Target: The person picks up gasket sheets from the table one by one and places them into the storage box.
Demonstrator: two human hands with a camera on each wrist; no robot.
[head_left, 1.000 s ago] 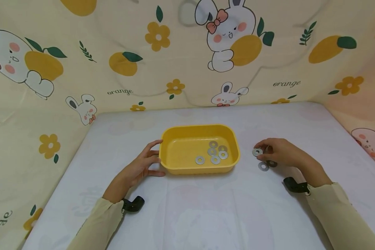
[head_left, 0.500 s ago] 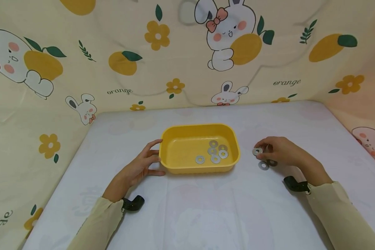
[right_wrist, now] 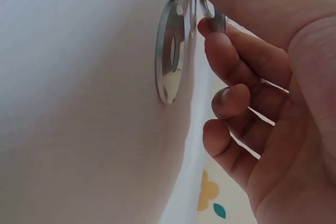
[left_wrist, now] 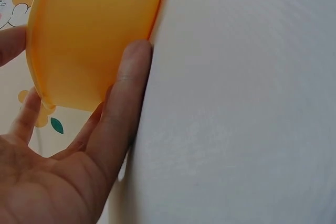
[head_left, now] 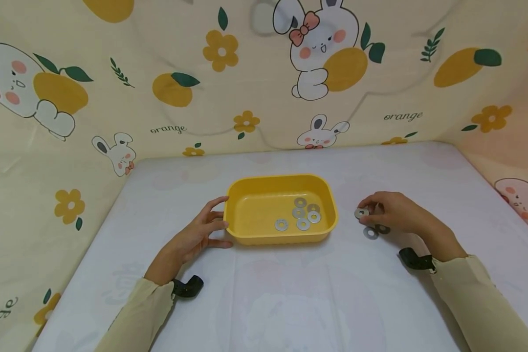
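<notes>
Pinched between the thumb and fingertips of the right hand point(head_left: 393, 212) is a flat, ring-shaped metal washer point(head_left: 358, 214), to the right of a shallow yellow tray point(head_left: 281, 240); whether it touches the table cannot be told. At least two loose washers point(head_left: 366, 233) lie close together on the white tabletop point(head_left: 281, 298), just beside and partly beneath that hand. On the other side, the left hand point(head_left: 195, 234) has its fingers spread against the tray's left end, with fingertips at the rim and the thumb low along the wall, near the table. Inside the tray are six washers point(head_left: 294, 213), five clustered toward the right and one nearer the middle. Behind stands a cream backdrop point(head_left: 255, 83) printed with rabbits, oranges and flowers.
</notes>
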